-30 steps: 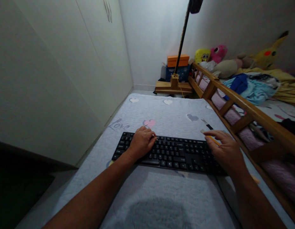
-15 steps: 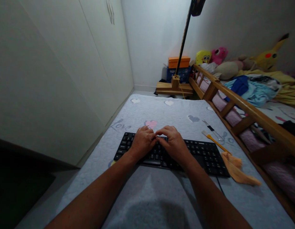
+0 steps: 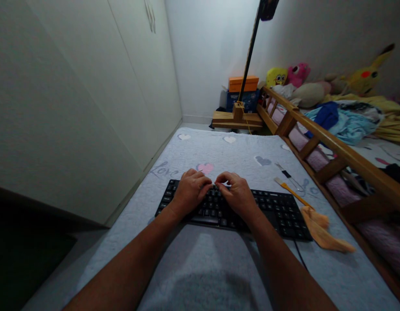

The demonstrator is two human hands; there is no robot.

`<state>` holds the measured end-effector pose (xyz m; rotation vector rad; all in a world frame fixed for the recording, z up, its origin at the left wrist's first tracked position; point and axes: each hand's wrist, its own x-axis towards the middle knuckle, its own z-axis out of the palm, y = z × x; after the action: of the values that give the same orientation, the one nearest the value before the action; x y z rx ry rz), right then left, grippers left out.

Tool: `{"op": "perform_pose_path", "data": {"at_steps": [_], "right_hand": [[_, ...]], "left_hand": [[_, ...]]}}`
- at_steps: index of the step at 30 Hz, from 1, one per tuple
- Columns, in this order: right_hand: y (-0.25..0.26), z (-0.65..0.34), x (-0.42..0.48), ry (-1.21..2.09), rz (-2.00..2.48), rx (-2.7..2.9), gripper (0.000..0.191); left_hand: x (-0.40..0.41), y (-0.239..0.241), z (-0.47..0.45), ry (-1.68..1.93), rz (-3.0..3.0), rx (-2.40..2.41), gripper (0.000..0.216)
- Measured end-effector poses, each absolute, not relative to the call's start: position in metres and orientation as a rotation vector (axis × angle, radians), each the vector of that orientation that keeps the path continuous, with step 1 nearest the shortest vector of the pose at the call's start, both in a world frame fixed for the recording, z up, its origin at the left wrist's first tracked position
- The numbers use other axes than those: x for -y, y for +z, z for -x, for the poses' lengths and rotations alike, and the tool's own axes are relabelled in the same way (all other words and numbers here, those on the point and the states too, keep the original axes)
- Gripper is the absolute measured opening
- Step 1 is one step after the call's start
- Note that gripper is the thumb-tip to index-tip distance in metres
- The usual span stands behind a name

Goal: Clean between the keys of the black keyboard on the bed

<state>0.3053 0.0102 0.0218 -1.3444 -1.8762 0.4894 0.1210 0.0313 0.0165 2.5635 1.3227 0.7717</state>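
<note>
A black keyboard lies on the quilted sheet, keys facing up. Over its left-middle part is my left hand, closed, with its fingers bent over the far edge and the thumb alongside. My right hand is just to the right, thumb and index finger pinched above the upper rows of keys. Whatever either hand holds is too small or hidden to make out. A narrow gap separates the fingertips of the two hands. The wrists cover part of the lower keys.
Right of the keyboard lie a yellow-handled brush, a wire tool with a black grip and an orange cloth. A wooden bed rail borders the right side; a white wardrobe stands left. A black cable runs toward me.
The fingertips, touching or nearly touching before, have drawn slightly apart. My left hand has shifted a little left. The keyboard lies where it was.
</note>
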Motion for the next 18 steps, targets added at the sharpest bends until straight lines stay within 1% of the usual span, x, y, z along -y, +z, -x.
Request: {"op": "perform_pose_path", "data": {"at_steps": [2,5,11,18], "right_hand": [[0.019,-0.305,-0.010,0.514,1.347,1.855,0.010],[0.015,-0.304,-0.011,0.522,1.338,1.852,0.015],[0.011,-0.308,-0.012,0.440,1.327,1.929,0.015],[0.008,-0.310,-0.007,0.411,1.391,1.974,0.016]], "left_hand": [[-0.032,0.022,-0.109,0.843,-2.501,-1.385,0.017],[-0.034,0.023,-0.089,0.889,-2.397,-1.516,0.019],[-0.044,0.001,-0.060,0.874,-2.245,-1.698,0.025],[-0.061,-0.015,-0.035,0.974,-2.075,-1.736,0.032]]}}
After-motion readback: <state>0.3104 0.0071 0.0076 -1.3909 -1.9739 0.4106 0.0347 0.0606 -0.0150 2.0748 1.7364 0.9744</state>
